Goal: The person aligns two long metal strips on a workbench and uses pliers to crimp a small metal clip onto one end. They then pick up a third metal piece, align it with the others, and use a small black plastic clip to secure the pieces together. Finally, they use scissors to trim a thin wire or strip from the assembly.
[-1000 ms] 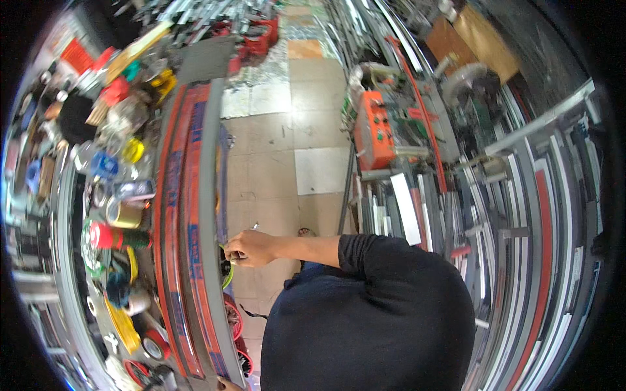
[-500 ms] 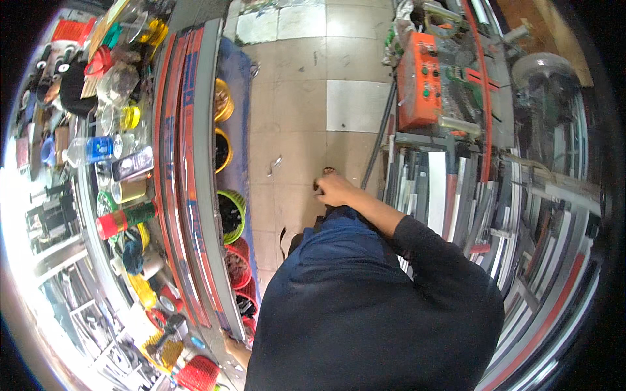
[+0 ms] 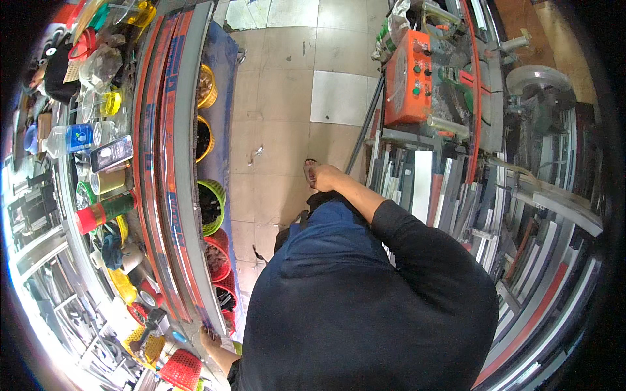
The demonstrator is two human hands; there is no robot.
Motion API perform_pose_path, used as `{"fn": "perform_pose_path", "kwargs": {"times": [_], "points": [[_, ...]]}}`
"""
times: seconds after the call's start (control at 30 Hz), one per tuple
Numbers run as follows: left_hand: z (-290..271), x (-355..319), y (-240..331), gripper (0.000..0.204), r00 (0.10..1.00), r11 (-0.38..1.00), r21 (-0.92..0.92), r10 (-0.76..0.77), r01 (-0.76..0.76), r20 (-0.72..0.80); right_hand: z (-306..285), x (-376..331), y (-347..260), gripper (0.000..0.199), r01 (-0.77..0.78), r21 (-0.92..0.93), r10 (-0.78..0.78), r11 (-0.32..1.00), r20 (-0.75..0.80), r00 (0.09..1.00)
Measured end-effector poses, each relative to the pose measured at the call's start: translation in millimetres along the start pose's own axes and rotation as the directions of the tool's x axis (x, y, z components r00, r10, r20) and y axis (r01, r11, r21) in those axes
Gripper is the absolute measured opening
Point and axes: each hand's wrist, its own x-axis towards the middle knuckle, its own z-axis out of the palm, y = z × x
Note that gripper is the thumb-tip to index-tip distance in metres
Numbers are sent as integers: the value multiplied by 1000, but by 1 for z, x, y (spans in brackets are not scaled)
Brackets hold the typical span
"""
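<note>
My left hand (image 3: 210, 341) is low on the left, at the near end of a long grey metal profile (image 3: 194, 153) on the workbench. Its fingers are small and partly hidden, and whether they grip the profile or only rest by it is unclear. My right hand (image 3: 322, 177) hangs over the floor in front of my body, its fingers curled in. Anything inside it is hidden. A foot (image 3: 309, 167) shows just beyond that hand. Long strips with red and blue wrapping (image 3: 171, 98) lie beside the grey profile.
Under the bench edge stand yellow (image 3: 207, 86), green (image 3: 223, 195) and red (image 3: 223, 251) baskets. A phone (image 3: 111, 154), bottle (image 3: 77, 138) and tools crowd the bench. To the right are an orange machine box (image 3: 405, 78) and racked metal profiles (image 3: 450, 202). Tiled floor (image 3: 280, 117) lies between.
The bench, baskets and floor have shifted left and slightly upward in view. My right hand is still curled, seen a little farther left and higher. The left hand stays by the profile's near end.
</note>
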Motion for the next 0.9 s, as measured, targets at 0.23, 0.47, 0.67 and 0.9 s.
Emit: {"fn": "perform_pose_path", "kwargs": {"times": [0.23,0.47,0.67,0.9], "points": [[-12,44,32,40,876,865,138,-480,483,-56,-12,19,20,44,-134,-28,135,991,52,989],[-30,65,-8,41,929,952,66,-306,299,207,14,38,37,50,-131,-101,136,986,43,990],[-19,40,-4,29,891,900,-49,-419,434,176,18,62,31,44,-62,-32,64,998,76,995],[-21,47,-19,31,879,914,-1,-389,405,276,-22,95,-12,37,-5,55,2,998,55,998]]}}
